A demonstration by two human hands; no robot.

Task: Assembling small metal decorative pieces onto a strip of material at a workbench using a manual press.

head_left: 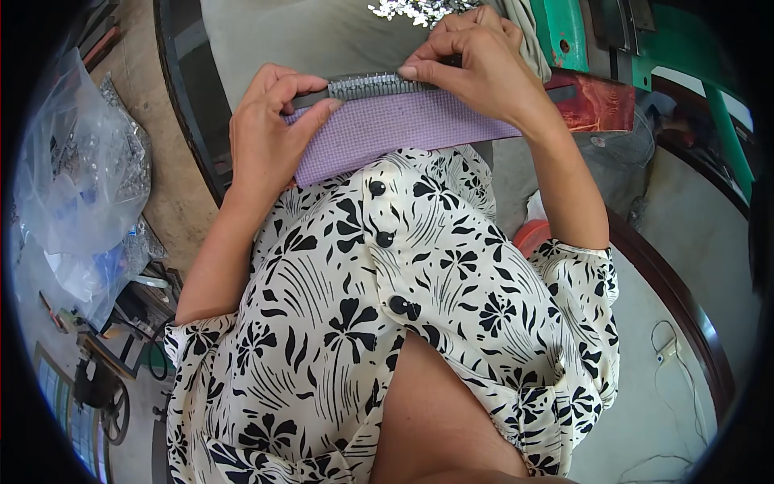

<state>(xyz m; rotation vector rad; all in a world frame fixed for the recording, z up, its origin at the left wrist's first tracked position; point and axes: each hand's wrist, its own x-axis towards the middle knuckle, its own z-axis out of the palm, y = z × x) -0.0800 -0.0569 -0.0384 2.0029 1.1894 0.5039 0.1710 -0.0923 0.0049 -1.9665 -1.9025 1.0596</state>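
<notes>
Left hand [266,133] pinched the dark toothed strip [367,85] at its left end; right hand [476,64] pinched its right part, above purple mesh panel [387,129] on grey tabletop [322,36].

Purple strip [387,129]: a long band of lilac woven mesh, flat, lying slantwise above the lap, its right end higher than the left; the lower left corner rests on the patterned dress.
Metal bar [367,85]: a narrow dark bar with a row of small silver teeth, lying along the upper edge of the purple strip and touching it, with both ends covered by fingers.
</notes>
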